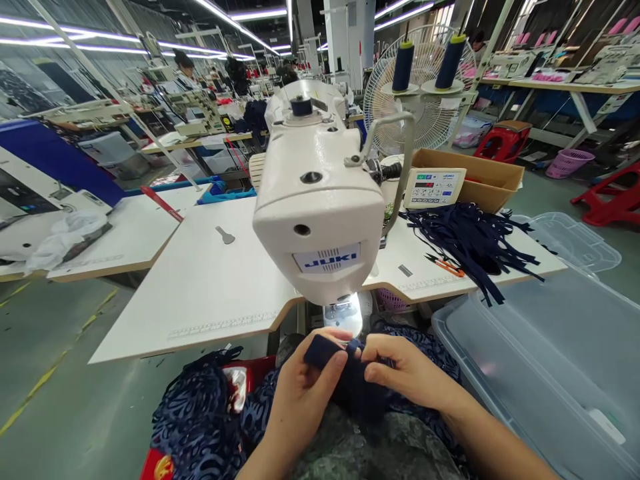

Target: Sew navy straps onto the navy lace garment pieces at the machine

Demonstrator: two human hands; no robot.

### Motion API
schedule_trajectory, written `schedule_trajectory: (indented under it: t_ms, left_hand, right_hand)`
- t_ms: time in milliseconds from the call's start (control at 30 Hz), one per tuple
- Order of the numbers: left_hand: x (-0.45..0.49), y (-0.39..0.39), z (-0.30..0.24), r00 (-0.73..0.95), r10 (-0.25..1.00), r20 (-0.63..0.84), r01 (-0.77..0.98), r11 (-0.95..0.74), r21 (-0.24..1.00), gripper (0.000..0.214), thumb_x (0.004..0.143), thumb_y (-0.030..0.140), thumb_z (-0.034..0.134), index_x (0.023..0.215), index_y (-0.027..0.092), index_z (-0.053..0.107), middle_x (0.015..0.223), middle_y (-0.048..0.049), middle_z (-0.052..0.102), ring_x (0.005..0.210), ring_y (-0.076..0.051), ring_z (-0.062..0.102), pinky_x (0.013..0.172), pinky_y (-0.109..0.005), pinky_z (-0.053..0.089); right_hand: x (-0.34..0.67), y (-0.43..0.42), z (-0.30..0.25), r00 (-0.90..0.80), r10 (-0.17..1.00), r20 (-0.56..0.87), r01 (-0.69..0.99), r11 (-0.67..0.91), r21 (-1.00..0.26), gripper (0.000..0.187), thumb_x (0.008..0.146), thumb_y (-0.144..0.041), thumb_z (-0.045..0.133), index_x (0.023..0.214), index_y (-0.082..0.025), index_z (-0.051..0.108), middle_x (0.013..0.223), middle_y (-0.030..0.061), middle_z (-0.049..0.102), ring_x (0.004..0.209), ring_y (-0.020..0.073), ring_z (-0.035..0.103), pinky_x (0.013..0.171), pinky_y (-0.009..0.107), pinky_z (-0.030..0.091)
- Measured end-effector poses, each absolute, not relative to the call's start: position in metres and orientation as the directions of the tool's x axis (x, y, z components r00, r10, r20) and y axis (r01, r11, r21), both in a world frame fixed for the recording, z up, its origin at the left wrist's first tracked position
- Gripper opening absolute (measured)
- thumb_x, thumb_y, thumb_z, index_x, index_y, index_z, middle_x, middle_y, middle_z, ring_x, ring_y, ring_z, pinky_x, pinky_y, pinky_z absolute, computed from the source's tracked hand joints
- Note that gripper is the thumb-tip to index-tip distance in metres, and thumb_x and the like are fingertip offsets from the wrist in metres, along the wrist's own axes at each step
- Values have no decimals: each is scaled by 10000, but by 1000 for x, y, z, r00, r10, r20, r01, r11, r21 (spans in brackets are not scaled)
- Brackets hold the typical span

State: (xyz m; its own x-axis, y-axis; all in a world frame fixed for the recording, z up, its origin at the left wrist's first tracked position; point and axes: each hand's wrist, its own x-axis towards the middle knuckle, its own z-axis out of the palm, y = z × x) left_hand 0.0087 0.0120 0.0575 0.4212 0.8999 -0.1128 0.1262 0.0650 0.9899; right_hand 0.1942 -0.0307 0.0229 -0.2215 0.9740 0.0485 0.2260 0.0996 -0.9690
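Observation:
Just in front of the sewing machine (320,200), my left hand (310,380) pinches a folded piece of dark navy fabric (320,352) between thumb and fingers. My right hand (395,367) is closed at the fabric's right side, its fingertips on a narrow navy strip (354,347). More of the navy cloth hangs below both hands. Behind them is the machine's lit needle area (344,315); its needle is hard to make out. Patterned navy fabric (200,407) lies heaped at the lower left and around my lap.
A bundle of navy strips (465,233) lies on the white table (215,267) at right, near orange-handled thread snips (449,268). A control panel (435,187) and cardboard box (480,170) stand behind. A clear plastic bin (540,360) is at my right. Thread cones (403,65) stand above.

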Motion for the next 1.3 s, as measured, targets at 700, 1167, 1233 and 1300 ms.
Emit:
schedule_trajectory:
  t_ms: [700, 1167, 1233, 1300]
  left_hand:
    - [4, 39, 24, 663, 387, 641, 460, -886, 58, 341, 893, 138, 552, 1234, 161, 539, 1221, -102, 647, 1189, -214, 564, 1081, -381, 377]
    - [5, 39, 20, 720, 409, 561, 471, -881, 38, 280, 914, 170, 517, 1181, 176, 599, 1257, -86, 646, 1204, -241, 560, 1025, -364, 303]
    - [5, 39, 19, 724, 410, 555, 476, -879, 29, 309, 913, 160, 515, 1208, 200, 599, 1255, -78, 649, 1196, -234, 568, 1035, -361, 274]
    - [5, 39, 19, 727, 419, 544, 484, -875, 28, 316, 916, 164, 512, 1211, 223, 607, 1259, -75, 646, 1193, -230, 571, 1045, -366, 246]
  right_hand:
    - [203, -5, 35, 10, 999, 39, 519, 28, -854, 270, 935, -360, 471, 721, -209, 535, 697, -33, 583, 664, 140, 537, 604, 251, 369]
    - [208, -2, 14, 50, 993, 104, 362, 79, -929, 181, 929, -324, 512, 1083, -233, 539, 868, -3, 586, 792, 150, 553, 731, 274, 460]
    - [207, -6, 16, 40, 987, 156, 454, 121, -883, 221, 945, -286, 490, 1157, -253, 543, 970, 16, 610, 895, 166, 567, 828, 302, 458]
    - [207, -9, 16, 11, 975, 223, 551, 180, -815, 274, 965, -258, 453, 1225, -267, 538, 1079, 39, 611, 1005, 186, 555, 917, 336, 432]
